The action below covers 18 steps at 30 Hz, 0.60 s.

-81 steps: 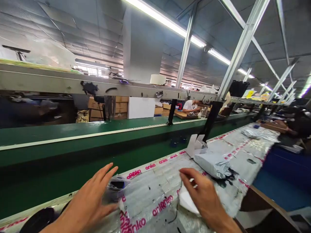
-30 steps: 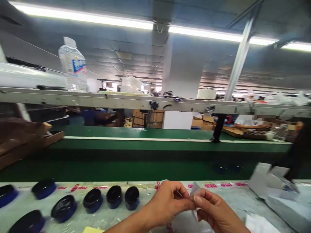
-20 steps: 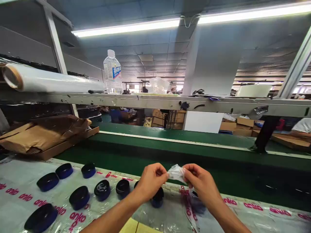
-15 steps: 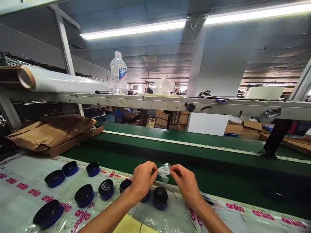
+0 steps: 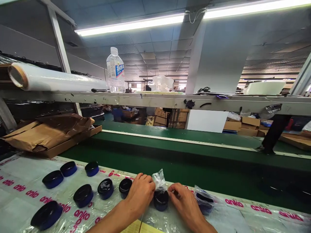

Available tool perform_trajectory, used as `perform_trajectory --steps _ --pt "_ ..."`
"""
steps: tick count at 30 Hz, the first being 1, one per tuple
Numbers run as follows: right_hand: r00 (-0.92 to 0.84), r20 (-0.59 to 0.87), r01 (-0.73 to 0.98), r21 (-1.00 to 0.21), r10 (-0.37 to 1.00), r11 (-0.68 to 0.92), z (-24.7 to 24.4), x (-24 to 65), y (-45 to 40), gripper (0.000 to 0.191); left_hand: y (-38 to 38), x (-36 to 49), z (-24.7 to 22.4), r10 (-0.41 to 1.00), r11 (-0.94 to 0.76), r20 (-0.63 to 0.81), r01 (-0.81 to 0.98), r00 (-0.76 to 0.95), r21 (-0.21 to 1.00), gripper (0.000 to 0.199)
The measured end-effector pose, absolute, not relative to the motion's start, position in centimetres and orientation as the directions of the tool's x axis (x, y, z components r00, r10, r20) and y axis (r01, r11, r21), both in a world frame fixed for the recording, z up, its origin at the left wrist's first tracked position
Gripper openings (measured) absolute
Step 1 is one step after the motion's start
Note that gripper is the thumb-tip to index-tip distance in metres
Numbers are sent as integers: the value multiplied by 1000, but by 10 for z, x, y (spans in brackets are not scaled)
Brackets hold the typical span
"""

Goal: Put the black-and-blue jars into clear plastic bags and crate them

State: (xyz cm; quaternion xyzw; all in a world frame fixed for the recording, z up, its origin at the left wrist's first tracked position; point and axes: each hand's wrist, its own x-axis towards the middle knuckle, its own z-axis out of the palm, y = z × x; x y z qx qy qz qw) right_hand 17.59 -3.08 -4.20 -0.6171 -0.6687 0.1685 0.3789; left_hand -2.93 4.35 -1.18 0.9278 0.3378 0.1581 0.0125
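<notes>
A small clear plastic bag (image 5: 159, 178) stands up between my hands, its lower edge at the top of a short, round, dark blue piece with a black top (image 5: 161, 200). My left hand (image 5: 143, 191) pinches the bag's left side, and my right hand (image 5: 182, 198) closes on its right side beside the piece. How far the bag reaches over the piece I cannot tell. Just right of my right hand lies another dark blue piece inside a clear bag (image 5: 205, 202). Several similar round pieces, such as one at the near left (image 5: 46, 215), sit unbagged on the sheet.
Printed plastic sheeting (image 5: 234, 202) covers the near work surface. Beyond it runs a green conveyor belt (image 5: 116, 155). Brown paper and cardboard (image 5: 53, 132) lie at the left. Above is a metal shelf (image 5: 145, 99) with a bottle (image 5: 115, 72) and a film roll (image 5: 58, 81).
Both hands have come down with the plastic bag, from above the belt's edge to the round piece below. The bagged piece at the right, mostly hidden before, now shows.
</notes>
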Motion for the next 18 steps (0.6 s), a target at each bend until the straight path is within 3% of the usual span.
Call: perform_trajectory --steps 6,10,14,18 --pt "3 317 700 -678 948 225 -49 178 -42 17 38 -40 -17 568 -818 389 550 725 170 21" --pt "-77 378 722 -617 923 313 -54 180 -51 18 35 -47 -19 483 -869 442 476 756 136 20" --pt "-212 454 759 -481 865 439 -56 184 -58 19 38 -50 -23 348 -923 485 384 802 28 14" --pt "-346 517 807 -261 783 529 -66 189 -62 23 43 -53 -25 166 -958 497 258 852 -122 19"
